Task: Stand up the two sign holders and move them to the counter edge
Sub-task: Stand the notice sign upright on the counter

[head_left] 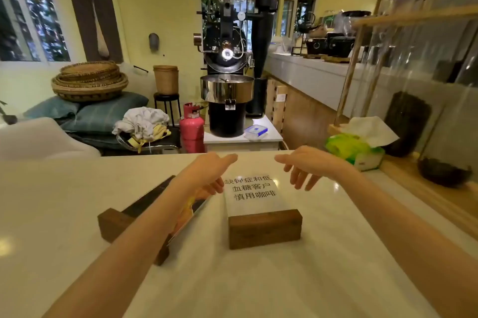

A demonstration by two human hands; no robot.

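Note:
Two sign holders lie flat on the white counter (64,201). The right sign holder (263,227) has a dark wooden base near me and a clear panel with black printed characters pointing away. The left sign holder (116,222) has a similar wooden base and a dark panel with an orange picture, partly hidden under my left forearm. My left hand (207,172) hovers with fingers apart at the left top corner of the right panel. My right hand (307,167) hovers with fingers spread at its right top corner. Neither hand holds anything.
A green tissue pack (354,149) sits at the counter's far right, beside a wooden frame (346,100) and dark jars (445,170). The counter's far edge (155,156) runs just beyond my hands. Behind it stand a coffee roaster (227,72) and a pink gas cylinder (192,123).

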